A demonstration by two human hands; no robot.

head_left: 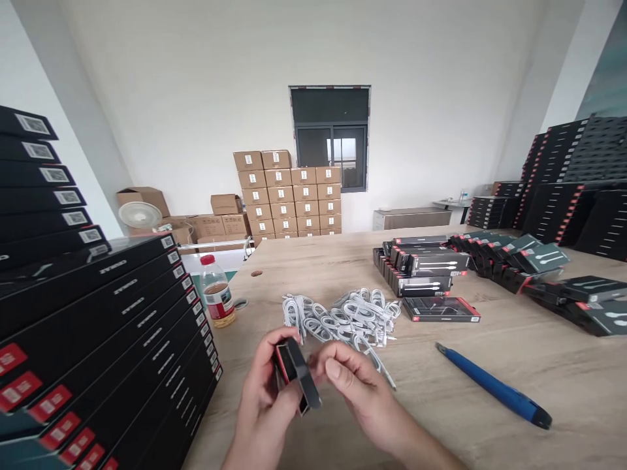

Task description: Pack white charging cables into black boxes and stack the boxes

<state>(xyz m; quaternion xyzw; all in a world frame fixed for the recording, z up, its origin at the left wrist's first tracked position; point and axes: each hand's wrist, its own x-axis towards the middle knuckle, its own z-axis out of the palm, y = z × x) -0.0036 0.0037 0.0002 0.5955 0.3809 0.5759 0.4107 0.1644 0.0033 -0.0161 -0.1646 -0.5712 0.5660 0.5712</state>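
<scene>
My left hand (269, 385) is wrapped around a slim black-and-red packaging box (300, 372), held end-on above the table, with what looks like its end flap towards me. Right beside the box, my right hand (355, 385) has its fingers curled and its thumb against them. Its fingertips reach the box's side; whether they grip the box or something small is hidden. Just beyond both hands lies a tangled pile of white cables (347, 316), bundled in loops. A blue utility knife (494, 385) rests on the table to the right.
Tall stacks of black boxes (122, 326) rise at the left. A drink bottle (217, 294) with a red cap stands beside them. Packaged cable boxes (426, 267) are piled at the right, with one flat box (441, 309) in front. Brown cartons (289, 196) stand by the wall.
</scene>
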